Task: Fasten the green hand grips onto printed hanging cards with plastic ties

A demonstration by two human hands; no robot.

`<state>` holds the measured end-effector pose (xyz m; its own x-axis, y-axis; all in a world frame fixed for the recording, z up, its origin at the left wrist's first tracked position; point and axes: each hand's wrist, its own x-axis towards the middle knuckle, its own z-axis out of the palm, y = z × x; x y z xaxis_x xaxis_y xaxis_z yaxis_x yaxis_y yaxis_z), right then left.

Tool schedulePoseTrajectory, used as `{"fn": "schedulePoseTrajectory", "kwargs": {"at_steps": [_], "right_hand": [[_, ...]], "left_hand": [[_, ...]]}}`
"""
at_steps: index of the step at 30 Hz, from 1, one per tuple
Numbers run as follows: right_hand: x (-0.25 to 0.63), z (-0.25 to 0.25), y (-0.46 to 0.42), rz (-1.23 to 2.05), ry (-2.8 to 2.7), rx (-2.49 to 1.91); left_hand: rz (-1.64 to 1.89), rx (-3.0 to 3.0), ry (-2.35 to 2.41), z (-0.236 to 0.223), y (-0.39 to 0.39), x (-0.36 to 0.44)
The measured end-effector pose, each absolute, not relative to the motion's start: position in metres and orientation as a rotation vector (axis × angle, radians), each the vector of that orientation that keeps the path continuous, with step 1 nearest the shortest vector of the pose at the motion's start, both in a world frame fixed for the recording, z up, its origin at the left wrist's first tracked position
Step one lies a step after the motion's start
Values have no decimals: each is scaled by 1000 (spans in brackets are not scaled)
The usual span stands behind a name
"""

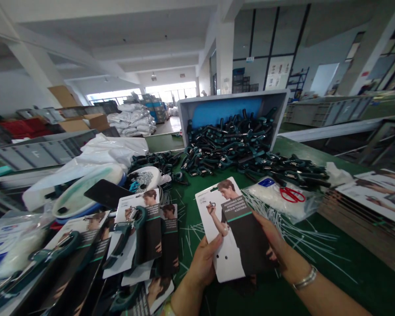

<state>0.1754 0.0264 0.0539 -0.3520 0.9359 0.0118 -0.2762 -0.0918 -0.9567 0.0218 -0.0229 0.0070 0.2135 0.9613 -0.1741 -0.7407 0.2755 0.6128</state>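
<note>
The print on the packaging card (237,232) is too small to read in full, and the fingers of the left hand (202,267) are hidden behind it, as are those of the right hand (276,250). Both forearms (325,294) run off the bottom edge. At lower left, overlapping carded grip strengtheners (121,232) are cut off by the frame's corner. Heaped loose strengtheners (233,140) hide the floor of the grey crate (233,100), upper centre. The wall notices (278,72), upper right, are too small to read. A printed sheet (378,193) is cut off by the right edge.
</note>
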Motion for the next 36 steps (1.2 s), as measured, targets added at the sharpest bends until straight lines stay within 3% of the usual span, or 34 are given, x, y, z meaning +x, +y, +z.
{"fn": "schedulePoseTrajectory", "kwargs": {"at_steps": [6, 12, 14, 26, 31, 36], "right_hand": [[190, 40, 35, 1378, -1399, -863], [199, 68, 25, 219, -2249, -901], [194, 74, 22, 23, -2474, -872], [174, 47, 33, -40, -2323, -879], [194, 41, 44, 126, -2334, -937], [252, 40, 70, 106, -2228, -1758]], "left_hand": [[1268, 490, 608, 1, -22, 22], [1254, 552, 620, -5, -20, 21], [1239, 572, 652, -5, -20, 22], [1239, 598, 828, -2, -10, 15], [1244, 586, 851, -1, -8, 13], [1285, 506, 964, -5, 2, 4]]}}
